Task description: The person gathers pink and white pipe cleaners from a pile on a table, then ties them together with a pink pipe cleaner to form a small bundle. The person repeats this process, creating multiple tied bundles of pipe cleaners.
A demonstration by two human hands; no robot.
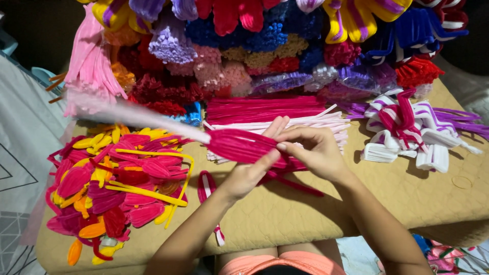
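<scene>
Bright, even light; the white stem (142, 116) looks motion-blurred.

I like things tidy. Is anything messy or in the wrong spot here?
One pink-and-white striped strip lies alone on the tan mat, partly hanging over its near edge, apart from the piles. The left hand and right hand hold a pink folded piece.

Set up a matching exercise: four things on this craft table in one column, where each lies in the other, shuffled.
Things:
1. Petal pile
2. Striped loops
3. Pink piece
4. Straight pink stems

Places:
A. Far right of the table
B. Held between left hand and right hand
C. Left of the table
D. Just behind the hands

Pairs: 1-C, 2-A, 3-B, 4-D
</scene>
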